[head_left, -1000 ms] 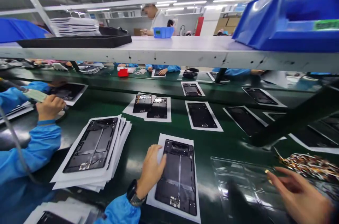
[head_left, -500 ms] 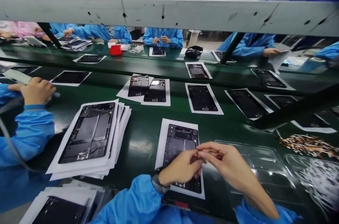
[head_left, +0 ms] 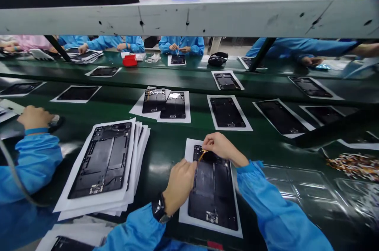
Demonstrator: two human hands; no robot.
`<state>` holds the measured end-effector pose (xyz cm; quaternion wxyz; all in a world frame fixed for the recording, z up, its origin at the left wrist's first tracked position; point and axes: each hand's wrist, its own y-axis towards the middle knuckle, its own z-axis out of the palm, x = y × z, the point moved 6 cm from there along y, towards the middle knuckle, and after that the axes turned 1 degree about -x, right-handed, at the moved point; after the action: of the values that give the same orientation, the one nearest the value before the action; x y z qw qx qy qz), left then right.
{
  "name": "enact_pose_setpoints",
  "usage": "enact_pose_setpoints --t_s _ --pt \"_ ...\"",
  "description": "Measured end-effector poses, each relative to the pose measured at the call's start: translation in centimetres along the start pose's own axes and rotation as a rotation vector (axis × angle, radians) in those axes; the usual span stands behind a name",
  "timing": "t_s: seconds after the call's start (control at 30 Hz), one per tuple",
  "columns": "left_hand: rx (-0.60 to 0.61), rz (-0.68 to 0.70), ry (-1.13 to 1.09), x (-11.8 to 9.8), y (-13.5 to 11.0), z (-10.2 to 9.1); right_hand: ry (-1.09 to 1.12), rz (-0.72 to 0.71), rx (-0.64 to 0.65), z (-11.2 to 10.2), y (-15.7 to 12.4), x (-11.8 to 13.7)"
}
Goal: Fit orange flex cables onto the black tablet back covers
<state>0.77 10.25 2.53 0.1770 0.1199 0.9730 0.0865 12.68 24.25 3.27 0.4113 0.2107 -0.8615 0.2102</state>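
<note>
A black tablet frame (head_left: 213, 187) lies on a white sheet (head_left: 188, 150) on the green belt right before me. My left hand (head_left: 179, 182) rests on the frame's left edge, fingers pressing it down. My right hand (head_left: 220, 146) is over the frame's top end and pinches a small orange flex strip (head_left: 202, 154) whose tip touches the frame's upper left corner. Both sleeves are blue, and a dark watch (head_left: 158, 207) sits on my left wrist.
A stack of white sheets topped by another black frame (head_left: 102, 160) lies to the left. A co-worker's hand (head_left: 35, 116) works further left. More frames on sheets (head_left: 226, 112) dot the belt. Clear plastic trays (head_left: 299, 187) and a heap of small parts (head_left: 353, 162) lie at right. A grey shelf (head_left: 207, 16) runs overhead.
My right hand came from the tray at right, met the left hand over the frame, then moved up to the frame's top with the orange strip. The left hand shifted onto the frame's edge.
</note>
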Motion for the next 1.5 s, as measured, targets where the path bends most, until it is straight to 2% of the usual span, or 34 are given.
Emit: enact_pose_setpoints --t_s 0.1,0.2,0.4,0.5,0.6,0.73,0.8,0.97,1.2,1.33,1.5 --pt "-0.038 0.128 0.079 -0.1 -0.5 0.7 -0.016 -0.007 0.016 1.8 1.3 -1.9" --pt "-0.086 0.158 0.109 0.0 -0.3 0.8 -0.038 -0.024 0.031 2.9 1.6 -2.3" --pt "-0.193 0.233 0.093 -0.3 0.6 1.1 -0.199 -0.039 -0.041 2.8 1.8 -1.4" --pt "-0.227 0.244 0.035 -0.2 0.6 1.3 -0.238 0.018 -0.008 2.9 2.4 -1.7" --pt "-0.208 0.254 -0.023 -0.1 0.4 1.5 -0.264 0.110 0.041 2.9 3.4 -2.6" --pt "-0.179 0.315 -0.078 -0.2 0.1 1.6 -0.357 0.253 0.073 2.1 4.5 -3.5" --pt "-0.175 0.326 -0.095 -0.1 0.1 1.5 -0.420 0.281 0.061 1.6 4.3 -3.3" --pt "-0.144 0.314 -0.107 0.2 0.0 1.6 -0.562 0.204 -0.005 1.8 1.6 -1.7" --pt "-0.144 0.290 -0.095 0.1 0.0 1.3 -0.791 -0.050 -0.096 3.1 -0.1 -0.8" --pt "-0.199 0.290 -0.130 0.1 0.1 1.2 -0.805 -0.106 -0.155 3.3 -0.3 -1.5" --pt "-0.198 0.350 -0.130 0.0 -0.3 2.6 -0.682 -0.081 -0.184 2.9 -0.4 -2.7"
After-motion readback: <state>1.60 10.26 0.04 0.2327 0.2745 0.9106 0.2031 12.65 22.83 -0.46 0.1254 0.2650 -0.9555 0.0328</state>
